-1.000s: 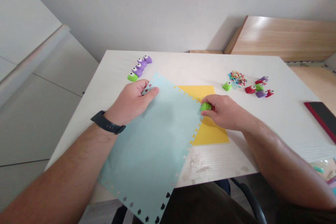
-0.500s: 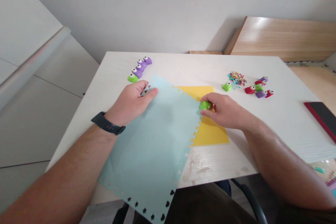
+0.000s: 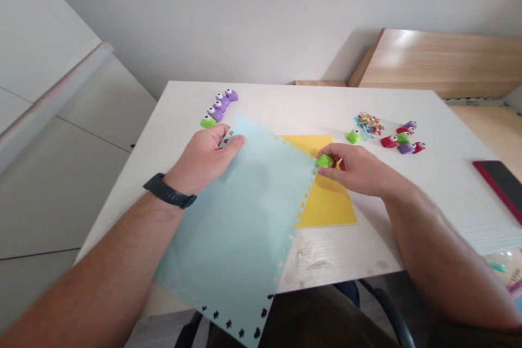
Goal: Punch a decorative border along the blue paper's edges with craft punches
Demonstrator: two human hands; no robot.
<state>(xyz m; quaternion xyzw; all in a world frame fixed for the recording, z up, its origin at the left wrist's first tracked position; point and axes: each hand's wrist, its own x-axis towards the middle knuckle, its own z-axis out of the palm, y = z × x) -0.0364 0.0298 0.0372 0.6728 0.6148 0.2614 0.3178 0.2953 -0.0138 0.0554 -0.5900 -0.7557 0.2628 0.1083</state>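
My left hand [image 3: 207,155] pinches the upper left edge of a light blue sheet [image 3: 244,212], its thumb lying on top. Small shapes are punched along the sheet's edges, and its lower corner hangs past the table's front edge. In my right hand [image 3: 350,168] is a green craft punch [image 3: 325,161], held at the sheet's right corner; whether it touches the paper is hard to tell. Yellow paper [image 3: 330,204] lies partly under the blue sheet.
Purple punches [image 3: 221,102] and a green one [image 3: 208,121] line the back left of the white table [image 3: 285,106]. Colourful paper bits [image 3: 369,123], another green punch [image 3: 353,136] and several mixed punches [image 3: 403,137] lie back right. A dark red-edged object [image 3: 499,185] sits far right.
My right hand and the green punch have shifted slightly right and up. The blue sheet's right corner and lower end have moved a little to the right.
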